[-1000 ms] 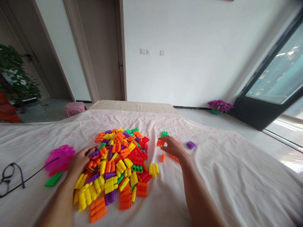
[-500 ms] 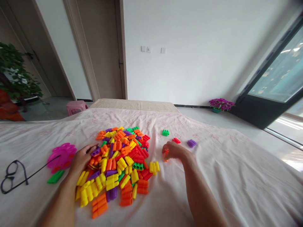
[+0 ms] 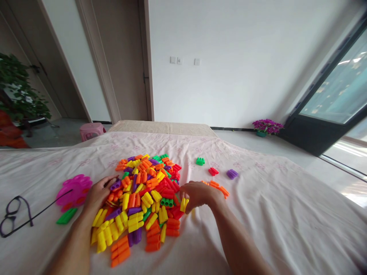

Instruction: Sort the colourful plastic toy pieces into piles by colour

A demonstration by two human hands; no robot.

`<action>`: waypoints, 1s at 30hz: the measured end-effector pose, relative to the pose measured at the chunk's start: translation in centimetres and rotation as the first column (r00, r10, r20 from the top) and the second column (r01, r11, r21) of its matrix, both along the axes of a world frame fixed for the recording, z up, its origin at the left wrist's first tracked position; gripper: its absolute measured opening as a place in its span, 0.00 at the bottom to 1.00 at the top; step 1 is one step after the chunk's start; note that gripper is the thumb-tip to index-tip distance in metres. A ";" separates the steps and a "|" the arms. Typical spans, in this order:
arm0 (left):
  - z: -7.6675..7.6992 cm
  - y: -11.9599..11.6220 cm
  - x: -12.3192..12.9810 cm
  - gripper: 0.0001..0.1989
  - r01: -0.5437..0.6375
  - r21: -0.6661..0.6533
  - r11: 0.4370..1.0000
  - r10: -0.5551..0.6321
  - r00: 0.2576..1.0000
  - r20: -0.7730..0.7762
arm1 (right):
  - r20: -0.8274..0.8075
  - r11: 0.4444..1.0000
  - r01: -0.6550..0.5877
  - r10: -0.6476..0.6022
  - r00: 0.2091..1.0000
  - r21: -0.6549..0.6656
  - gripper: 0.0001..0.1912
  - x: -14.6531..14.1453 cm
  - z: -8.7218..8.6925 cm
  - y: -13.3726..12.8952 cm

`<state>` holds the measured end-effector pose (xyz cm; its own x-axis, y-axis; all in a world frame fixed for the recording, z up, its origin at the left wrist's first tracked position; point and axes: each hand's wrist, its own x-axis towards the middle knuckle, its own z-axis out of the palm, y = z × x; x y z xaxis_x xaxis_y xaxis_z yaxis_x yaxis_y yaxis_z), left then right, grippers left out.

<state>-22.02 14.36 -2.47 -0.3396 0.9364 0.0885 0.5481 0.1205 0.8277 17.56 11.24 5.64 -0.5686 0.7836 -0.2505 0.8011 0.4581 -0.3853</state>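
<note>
The right hand (image 3: 196,194) pinches a yellow, tubular plastic block (image 3: 184,205) at the right edge of the multicoloured plastic-block pile (image 3: 147,198), where scraping could cause a slide; the left hand (image 3: 99,192) borders the pile's left side, grip indeterminable

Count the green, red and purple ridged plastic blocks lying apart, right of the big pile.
3: a green ridged plastic block farthest back, a red one beyond the right hand, and a purple one furthest right. The hand may hide others.
</note>
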 end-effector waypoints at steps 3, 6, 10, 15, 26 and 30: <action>-0.3 0.1 -0.2 0.21 0.018 0.004 1.000 -0.018 1.000 0.020 | -0.002 1.000 -0.009 0.009 1.000 -0.030 0.20 0.2 0.0 0.1; -0.8 0.4 -0.6 0.23 0.040 -0.004 0.999 -0.040 0.999 0.026 | -0.073 0.995 -0.023 0.016 0.997 -0.097 0.16 1.1 0.3 0.6; -1.4 0.8 -1.2 0.24 0.059 -0.034 0.998 -0.059 0.998 0.004 | -0.277 0.979 0.174 -0.198 0.940 -0.110 0.11 3.4 0.0 1.9; -1.2 0.8 -1.0 0.23 0.032 -0.016 0.999 -0.032 0.999 -0.013 | -0.608 0.778 0.614 -0.553 0.570 -0.133 0.15 8.6 -2.3 5.2; -1.2 1.0 -1.0 0.23 0.059 -0.008 0.998 -0.059 0.998 0.034 | -0.193 0.512 0.812 -0.799 0.570 0.281 0.17 15.9 -3.7 10.8; -0.3 0.4 -0.3 0.20 0.034 0.006 0.999 -0.034 0.998 0.047 | -0.153 0.519 0.789 -0.795 0.587 0.329 0.17 15.8 -3.1 11.0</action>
